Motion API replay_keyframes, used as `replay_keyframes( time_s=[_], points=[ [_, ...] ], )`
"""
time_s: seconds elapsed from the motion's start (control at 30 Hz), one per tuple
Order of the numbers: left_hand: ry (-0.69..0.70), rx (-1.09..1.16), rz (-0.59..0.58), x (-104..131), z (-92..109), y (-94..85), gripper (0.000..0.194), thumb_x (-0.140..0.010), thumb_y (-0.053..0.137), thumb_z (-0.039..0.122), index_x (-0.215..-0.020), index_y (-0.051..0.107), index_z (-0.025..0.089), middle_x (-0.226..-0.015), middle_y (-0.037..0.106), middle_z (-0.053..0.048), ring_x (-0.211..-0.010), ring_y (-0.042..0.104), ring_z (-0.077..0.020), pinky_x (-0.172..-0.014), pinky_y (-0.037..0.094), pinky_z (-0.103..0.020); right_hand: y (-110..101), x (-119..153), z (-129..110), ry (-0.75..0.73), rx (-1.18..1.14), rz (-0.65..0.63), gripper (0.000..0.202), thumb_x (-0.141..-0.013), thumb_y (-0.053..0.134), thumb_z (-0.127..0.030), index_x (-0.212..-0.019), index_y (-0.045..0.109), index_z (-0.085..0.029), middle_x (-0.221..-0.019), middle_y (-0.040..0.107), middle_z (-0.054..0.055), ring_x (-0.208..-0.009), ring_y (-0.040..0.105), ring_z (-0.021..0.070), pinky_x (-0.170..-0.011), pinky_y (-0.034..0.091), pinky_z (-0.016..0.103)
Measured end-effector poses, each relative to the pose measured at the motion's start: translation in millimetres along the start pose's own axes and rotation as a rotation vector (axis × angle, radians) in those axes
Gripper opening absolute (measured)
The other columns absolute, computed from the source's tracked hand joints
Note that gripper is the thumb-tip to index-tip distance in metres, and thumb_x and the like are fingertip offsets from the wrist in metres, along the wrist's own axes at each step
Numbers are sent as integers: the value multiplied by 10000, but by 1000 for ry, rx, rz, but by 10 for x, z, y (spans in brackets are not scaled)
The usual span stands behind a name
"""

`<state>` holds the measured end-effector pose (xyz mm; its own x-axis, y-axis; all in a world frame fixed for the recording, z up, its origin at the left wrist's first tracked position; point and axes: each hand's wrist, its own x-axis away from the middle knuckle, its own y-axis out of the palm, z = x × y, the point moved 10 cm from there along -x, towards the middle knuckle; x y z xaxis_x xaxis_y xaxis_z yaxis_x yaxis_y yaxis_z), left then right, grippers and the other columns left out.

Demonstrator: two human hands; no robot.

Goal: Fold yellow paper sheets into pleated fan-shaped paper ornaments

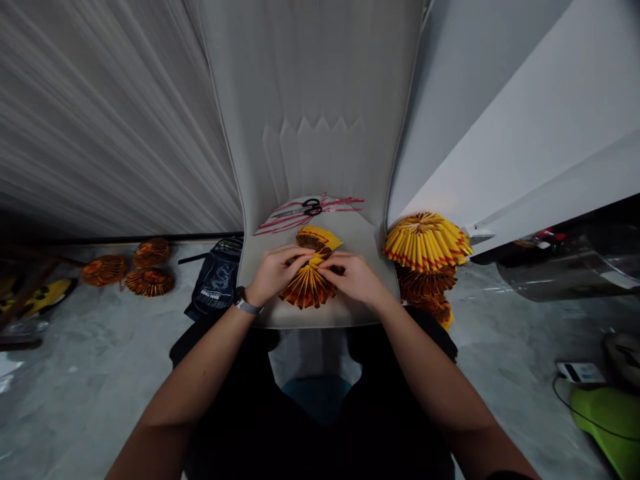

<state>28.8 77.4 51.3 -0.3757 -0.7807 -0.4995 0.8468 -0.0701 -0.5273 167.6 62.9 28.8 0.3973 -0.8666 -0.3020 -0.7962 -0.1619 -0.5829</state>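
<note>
A pleated yellow paper fan (309, 289) with red markings spreads over the front of the chair seat, pinched at its narrow middle. My left hand (278, 270), with a watch at the wrist, closes its fingers on the left side of that middle. From the right, my right hand (350, 273) grips the same folded paper between thumb and fingers. Another part of the yellow paper rises above the pinch. Behind it on the seat lie black-handled scissors (313, 207) and several thin red strings (280, 225).
Stacked pleated yellow paper pieces (427, 241) stand to the right of the chair. More folded paper rosettes (150, 282) rest on the floor at left, near a black printed bag (216, 279). The grey chair back (320, 80) rises ahead. A green object (607, 423) is at lower right.
</note>
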Motion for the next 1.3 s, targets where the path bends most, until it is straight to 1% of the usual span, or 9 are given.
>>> replay_keyframes(
  time_s=[0.2, 0.37, 0.5, 0.63, 0.77, 0.97, 1.1, 1.23, 1.3],
  points=[
    [44, -48, -34, 20, 98, 22, 195, -980, 608, 268, -1085, 754, 191, -1015, 793, -55, -902, 754, -163, -872, 593, -266, -9, 16, 32, 39, 9, 191, 121, -938, 635, -244, -893, 744, -218, -890, 754, 40, -805, 688, 172, -782, 520, 301],
    [-12, -27, -87, 8, 55, 24, 197, -973, 611, 276, -1088, 746, 189, -1051, 784, -63, -949, 744, -174, -900, 584, -282, -99, 20, 55, 56, 1, 312, 109, -925, 632, -251, -871, 721, -218, -848, 730, 38, -782, 666, 173, -737, 515, 293],
    [-71, 18, -102, 22, -7, 21, 222, -972, 607, 291, -1117, 739, 187, -1084, 777, -64, -970, 740, -173, -909, 580, -279, -43, -7, 95, 53, -12, 268, 106, -917, 648, -301, -883, 714, -225, -816, 714, 22, -701, 634, 149, -685, 506, 272],
    [-130, 67, -109, 53, -55, 63, 298, -902, 710, 361, -1147, 733, 192, -1102, 774, -64, -950, 745, -182, -885, 593, -278, 23, 13, 207, 105, -69, 270, 198, -899, 668, -312, -1077, 702, -232, -789, 700, -6, -600, 588, 119, -635, 502, 251],
    [-192, 95, -40, 67, -142, 48, 288, -896, 715, 400, -1090, 759, 193, -1035, 790, -60, -874, 752, -178, -801, 609, -266, 8, 18, 168, 84, -72, 291, 167, -887, 706, -332, -1019, 727, -233, -803, 714, 6, -639, 605, 128, -671, 519, 261],
    [-218, 120, 6, 73, -241, -30, 258, -921, 681, 405, -1013, 782, 185, -1015, 797, -64, -903, 759, -192, -858, 612, -297, -169, -14, 183, 75, -45, 157, 176, -837, 763, -327, -965, 728, -210, -901, 704, 31, -727, 619, 145, -716, 529, 290],
    [-237, 167, -14, 73, -283, -58, 289, -903, 694, 443, -967, 782, 175, -985, 799, -71, -868, 759, -193, -805, 626, -286, -105, 12, 330, 102, -77, -48, 212, -813, 754, -269, -1008, 701, -207, -933, 696, 28, -796, 637, 156, -754, 537, 300],
    [-244, 161, -25, 70, -303, -63, 283, -899, 701, 442, -957, 784, 178, -971, 799, -67, -851, 757, -187, -802, 624, -278, -45, 48, 377, 101, -117, -98, 405, -776, 758, -235, -1158, 626, -214, -1077, 668, 53, -855, 639, 159, -772, 546, 301],
    [-246, 163, -19, 66, -315, -71, 287, -897, 702, 445, -959, 784, 176, -973, 799, -68, -856, 758, -188, -813, 623, -281, -13, 56, 375, 114, -140, -107, 392, -792, 727, -222, -1164, 604, -214, -1076, 660, 50, -818, 634, 149, -738, 541, 289]
  ],
)
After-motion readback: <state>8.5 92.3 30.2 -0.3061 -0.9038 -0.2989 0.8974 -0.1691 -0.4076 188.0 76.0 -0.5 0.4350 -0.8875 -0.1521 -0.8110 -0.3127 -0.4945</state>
